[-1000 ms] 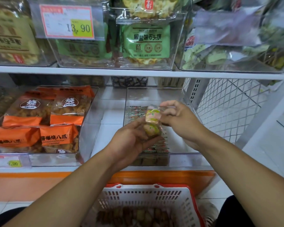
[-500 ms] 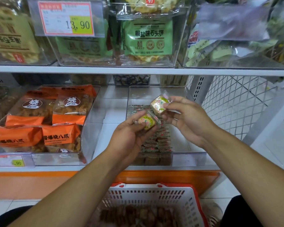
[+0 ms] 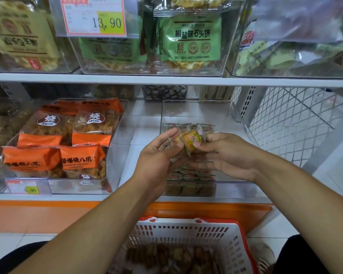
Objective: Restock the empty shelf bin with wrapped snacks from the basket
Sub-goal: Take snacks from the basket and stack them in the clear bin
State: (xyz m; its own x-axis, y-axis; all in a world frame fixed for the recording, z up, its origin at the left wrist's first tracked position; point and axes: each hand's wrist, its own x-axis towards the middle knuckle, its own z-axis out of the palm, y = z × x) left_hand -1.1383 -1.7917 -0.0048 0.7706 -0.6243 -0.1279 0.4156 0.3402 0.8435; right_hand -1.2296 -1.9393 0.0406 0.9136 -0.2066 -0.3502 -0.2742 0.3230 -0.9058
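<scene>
**Shelf bin restock: wrapped snacks held above the bin**

Head view.

Item: wrapped snack (image 3: 193,139). Small golden-brown cake in clear crinkled wrap, printed with a green ring and red marks. A second piece of the same kind sits just behind it on the left side, partly hidden.

Position: both pieces are held between the two hands, above the clear shelf bin (image 3: 244,123) on the lower shelf (image 3: 145,133). The right hand (image 3: 224,155) pinches the front snack between thumb and fingertips. The left hand (image 3: 156,157) is half open, palm turned inward, its fingers touching the wrap of the rear piece; whether it truly grips that piece cannot be told.

Stock in bin: a row of the same wrapped snacks (image 3: 190,176) lies along the left part of the bin floor, under the hands; the right part is bare.

Source: white basket with red rim (image 3: 188,230), below the shelf edge, holding loose brown snacks (image 3: 172,258).

Adjacent: orange packets (image 3: 67,143) in the neighbouring bin to the left.
</scene>
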